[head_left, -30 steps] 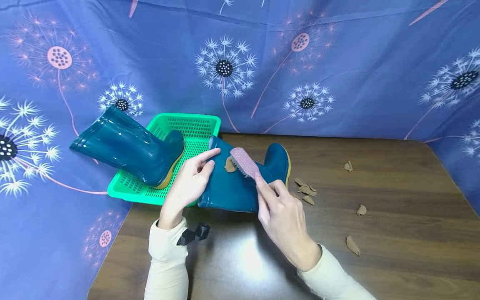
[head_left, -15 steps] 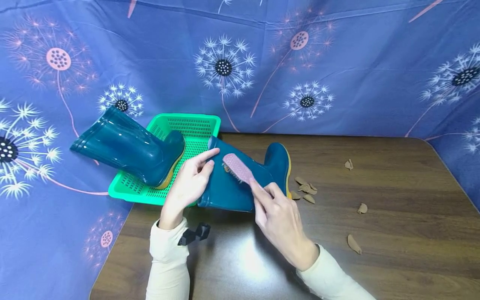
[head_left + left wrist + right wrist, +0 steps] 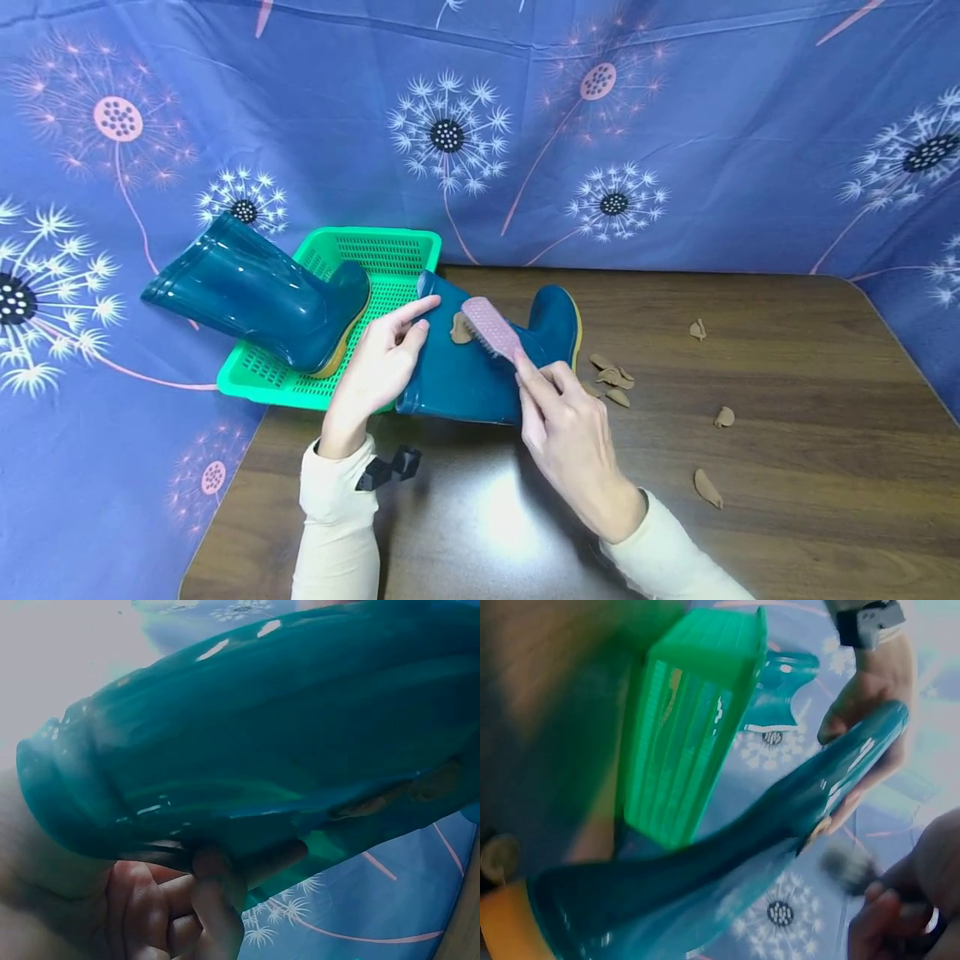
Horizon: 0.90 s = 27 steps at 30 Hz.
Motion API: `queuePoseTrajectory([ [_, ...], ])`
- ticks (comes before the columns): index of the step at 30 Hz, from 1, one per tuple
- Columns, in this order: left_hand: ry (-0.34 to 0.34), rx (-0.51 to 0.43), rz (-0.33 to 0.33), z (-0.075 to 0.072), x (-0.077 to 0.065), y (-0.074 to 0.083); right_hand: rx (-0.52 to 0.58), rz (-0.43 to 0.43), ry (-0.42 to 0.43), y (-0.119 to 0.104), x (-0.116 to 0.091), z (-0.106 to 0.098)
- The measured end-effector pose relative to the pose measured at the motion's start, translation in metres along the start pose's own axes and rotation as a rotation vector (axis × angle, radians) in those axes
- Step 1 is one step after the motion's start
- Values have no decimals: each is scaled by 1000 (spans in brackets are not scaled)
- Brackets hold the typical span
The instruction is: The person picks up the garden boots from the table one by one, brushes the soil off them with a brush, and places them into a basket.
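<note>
A teal rubber boot (image 3: 465,383) with a yellow sole lies on its side on the table, its opening against a green basket. My left hand (image 3: 378,358) grips it at the top edge, thumb and index finger over the shaft. In the left wrist view, some fingers of the left hand (image 3: 210,907) are curled beside the boot shaft (image 3: 262,735). My right hand (image 3: 570,433) holds a pink brush (image 3: 491,327) by its handle, index finger along it. Its bristles are beside a brown clay-like patch (image 3: 461,328) on the shaft. In the right wrist view the brush (image 3: 847,866) is blurred.
The green basket (image 3: 232,385) stands at the left with a second teal boot (image 3: 262,300) leaning out of it. Several brown flakes (image 3: 617,379) lie by the boot's sole, with more to the right, including a long flake (image 3: 707,488). A patterned blue cloth (image 3: 525,150) hangs behind.
The brush has moved left and down over the brown patch, covering most of it, then back right and up, showing the patch again. My left hand and the boot have stayed put.
</note>
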<state>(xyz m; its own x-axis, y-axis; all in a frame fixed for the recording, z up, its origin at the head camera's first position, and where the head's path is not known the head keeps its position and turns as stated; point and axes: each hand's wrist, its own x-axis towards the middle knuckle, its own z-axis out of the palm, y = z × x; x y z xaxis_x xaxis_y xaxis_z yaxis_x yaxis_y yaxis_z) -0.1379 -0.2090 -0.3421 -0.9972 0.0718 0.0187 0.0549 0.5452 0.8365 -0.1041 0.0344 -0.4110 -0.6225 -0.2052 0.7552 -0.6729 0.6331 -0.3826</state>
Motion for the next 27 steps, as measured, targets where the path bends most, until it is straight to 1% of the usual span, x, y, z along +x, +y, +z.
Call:
queuePoseTrajectory([
  [2, 7, 7, 1, 0, 0, 0, 41, -22, -29, -1, 1, 0],
  [3, 11, 8, 2, 0, 0, 0, 38, -23, -40, -1, 2, 0],
  [6, -2, -9, 10, 0, -1, 0, -41, 15, -20, 1, 5, -2],
  [8, -11, -20, 16, 0, -1, 0, -63, 39, 9, 2, 8, -4],
  [10, -16, -27, 17, 0, -1, 0, -16, 20, 1, 3, 9, -6],
  [12, -10, -19, 17, 0, -1, 0, 16, -12, -37, 2, 9, -7],
  [14, -7, -19, 17, 0, 0, 1, -21, -16, -45, 3, 9, -8],
  [17, -14, -24, 16, 0, 1, 1, -91, 30, -5, 4, 9, -11],
  [18, -15, -27, 15, 0, 1, 1, -87, 36, 9, 5, 9, -11],
  [19, -15, -28, 15, 0, 1, 1, -59, 33, 10, 5, 9, -11],
  [21, -9, -26, 13, 0, 0, 1, -10, 4, -24, 4, 9, -11],
  [22, -5, -23, 13, 0, 0, 0, -8, -8, -42, 3, 9, -11],
  [24, -5, -23, 12, 0, 0, 0, -55, -2, -50, 2, 9, -11],
  [26, -12, -28, 12, 0, 0, -1, -138, 36, -26, 0, 9, -14],
  [27, -13, -30, 13, 0, 0, -1, -167, 56, -2, -1, 10, -15],
])
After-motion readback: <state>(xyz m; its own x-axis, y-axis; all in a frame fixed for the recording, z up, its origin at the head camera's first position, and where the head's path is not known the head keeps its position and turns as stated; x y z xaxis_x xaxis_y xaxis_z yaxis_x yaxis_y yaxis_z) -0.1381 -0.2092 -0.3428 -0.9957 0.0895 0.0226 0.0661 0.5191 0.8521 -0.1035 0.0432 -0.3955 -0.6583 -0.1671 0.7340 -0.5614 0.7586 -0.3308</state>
